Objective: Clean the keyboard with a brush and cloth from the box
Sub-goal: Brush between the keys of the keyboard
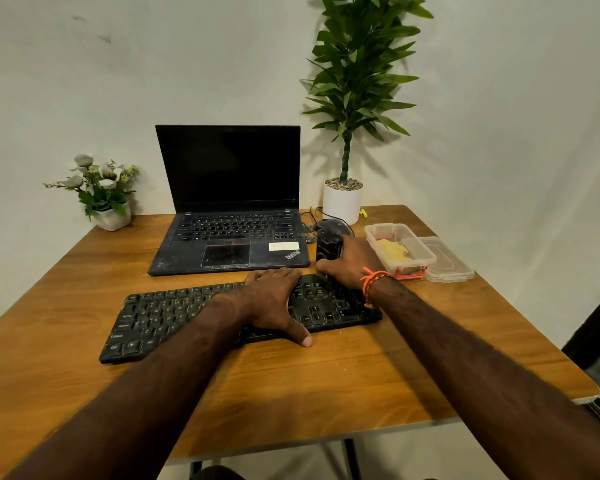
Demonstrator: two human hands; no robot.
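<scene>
Head view shows the left hand pressing flat on the keyboard at table centre, bracing this light, rigid board, while the right hand grips the stiff black brush by its body at the keyboard's right end.

keyboard middle hidden under left hand; brush bristles hidden
</scene>
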